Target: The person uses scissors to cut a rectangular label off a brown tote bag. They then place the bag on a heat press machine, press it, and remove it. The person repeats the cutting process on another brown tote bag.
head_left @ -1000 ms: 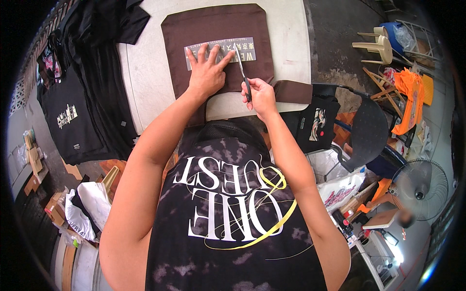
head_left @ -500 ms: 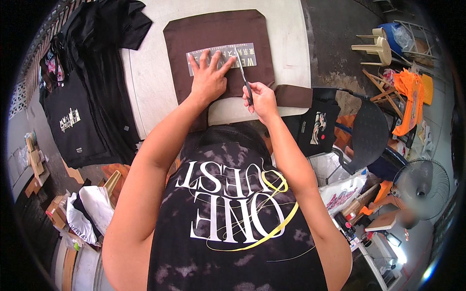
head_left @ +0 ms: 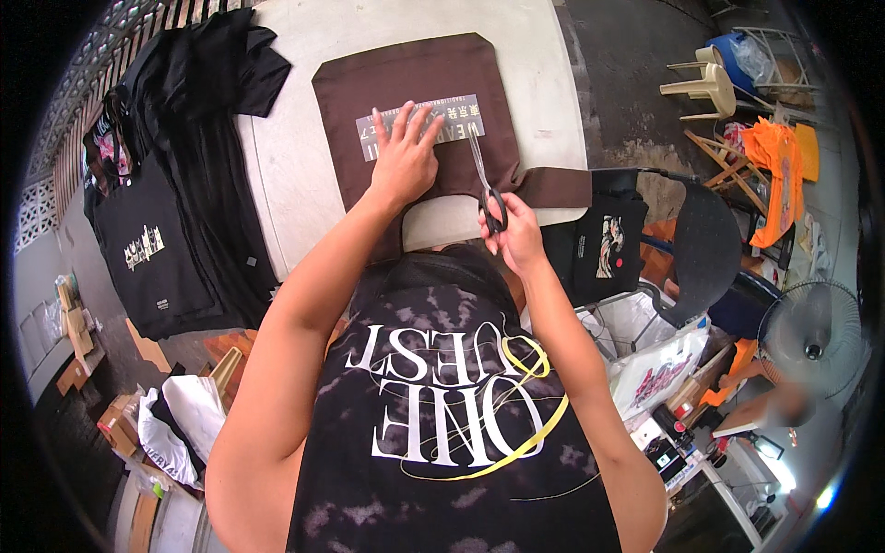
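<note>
My left hand [head_left: 405, 168] lies, fingers spread, on film [head_left: 453, 128] atop the cloth [head_left: 406, 72]; by the cloth's near edge, my right hand [head_left: 518, 238] grips scissors [head_left: 485, 182], perhaps touching film.

Wears blk slvless top [head_left: 442, 487] w/ wht lettering [head_left: 412, 424].

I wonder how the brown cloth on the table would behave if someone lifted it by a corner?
The brown cloth would probably flop rather than stay stiff, since it creases near its lower right corner. It is likely light for its size, as it looks thin. The printed sheet on it, beneath the left hand, might slip unless stuck.
</note>
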The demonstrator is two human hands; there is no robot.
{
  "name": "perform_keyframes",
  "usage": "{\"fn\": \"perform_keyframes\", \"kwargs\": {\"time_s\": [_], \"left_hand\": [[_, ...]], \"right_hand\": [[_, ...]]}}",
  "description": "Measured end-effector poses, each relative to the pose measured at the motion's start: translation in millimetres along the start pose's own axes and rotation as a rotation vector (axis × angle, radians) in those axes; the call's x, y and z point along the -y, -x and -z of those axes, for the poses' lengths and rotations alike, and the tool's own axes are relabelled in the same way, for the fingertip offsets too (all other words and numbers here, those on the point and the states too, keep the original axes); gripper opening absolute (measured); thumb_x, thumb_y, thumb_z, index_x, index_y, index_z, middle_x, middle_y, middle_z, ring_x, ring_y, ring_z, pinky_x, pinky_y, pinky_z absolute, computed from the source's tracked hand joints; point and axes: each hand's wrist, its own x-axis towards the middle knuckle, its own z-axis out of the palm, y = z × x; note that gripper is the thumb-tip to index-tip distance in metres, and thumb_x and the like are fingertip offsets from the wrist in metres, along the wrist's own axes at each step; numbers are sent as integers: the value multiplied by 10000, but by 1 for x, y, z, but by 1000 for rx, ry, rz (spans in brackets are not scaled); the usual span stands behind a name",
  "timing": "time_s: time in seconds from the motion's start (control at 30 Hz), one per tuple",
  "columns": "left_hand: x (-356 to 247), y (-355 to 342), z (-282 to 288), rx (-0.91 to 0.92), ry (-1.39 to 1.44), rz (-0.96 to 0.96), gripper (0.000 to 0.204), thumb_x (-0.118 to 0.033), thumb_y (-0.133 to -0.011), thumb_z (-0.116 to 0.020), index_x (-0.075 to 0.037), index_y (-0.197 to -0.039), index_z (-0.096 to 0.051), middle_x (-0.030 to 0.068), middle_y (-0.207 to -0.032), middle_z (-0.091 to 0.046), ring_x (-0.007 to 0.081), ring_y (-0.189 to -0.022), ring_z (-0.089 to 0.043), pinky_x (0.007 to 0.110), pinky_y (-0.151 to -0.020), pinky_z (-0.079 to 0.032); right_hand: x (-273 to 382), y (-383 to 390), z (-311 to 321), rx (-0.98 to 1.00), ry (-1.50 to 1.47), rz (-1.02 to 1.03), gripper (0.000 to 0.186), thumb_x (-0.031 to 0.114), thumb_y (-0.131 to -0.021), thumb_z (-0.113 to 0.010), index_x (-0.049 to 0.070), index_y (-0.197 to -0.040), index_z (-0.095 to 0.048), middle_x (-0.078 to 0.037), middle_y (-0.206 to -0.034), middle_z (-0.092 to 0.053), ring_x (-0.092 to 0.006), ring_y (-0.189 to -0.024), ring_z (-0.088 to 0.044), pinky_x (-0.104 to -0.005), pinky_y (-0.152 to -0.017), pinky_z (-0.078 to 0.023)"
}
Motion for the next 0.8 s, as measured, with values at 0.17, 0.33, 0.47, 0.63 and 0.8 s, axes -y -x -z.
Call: {"fn": "perform_keyframes", "kwargs": {"time_s": [0.17, 0.33, 0.47, 0.63, 0.8], "left_hand": [[0, -11, -15, 33, 21, -55, 540, -141, -864, -612, -213, -1395, -551, 108, -1468, -465, 351, -1430, -354, 723, -1151, -174], [1, -11, -17, 5, 0, -72, 495, -172, -849, -622, -210, -1342, -597, 97, -1437, -487, 350, -1416, -364, 736, -1138, -191], [0, -9, -17, -8, -6, -71, 492, -177, -842, -630, -209, -1332, -604, 97, -1430, -491, 348, -1415, -364, 734, -1139, -192], [-2, -9, -13, -15, -21, -71, 497, -175, -835, -635, -212, -1330, -604, 96, -1419, -501, 346, -1410, -370, 736, -1133, -199], [0, -9, -13, -21, -29, -75, 498, -170, -829, -640, -211, -1324, -607, 95, -1418, -504, 345, -1406, -376, 738, -1132, -196]], "right_hand": [[14, -16, -10, -43, 2, -52, 263, 297, -957, -688, 53, -964, -590, -63, -752, -630, -118, -562, -598, -246, -383, -427], [25, -19, -9, -35, 67, -62, 265, 298, -948, -698, 54, -948, -595, -59, -735, -620, -110, -524, -582, -241, -367, -405], [27, -18, -10, -44, 106, -70, 259, 291, -944, -704, 53, -936, -602, -53, -724, -613, -107, -514, -577, -239, -364, -394], [28, -19, -17, -63, 96, -80, 252, 283, -944, -705, 51, -933, -609, -48, -717, -611, -104, -506, -567, -239, -364, -380], [27, -19, -23, -76, 95, -89, 238, 269, -952, -696, 48, -943, -609, -43, -713, -611, -104, -512, -562, -238, -371, -381]]}}
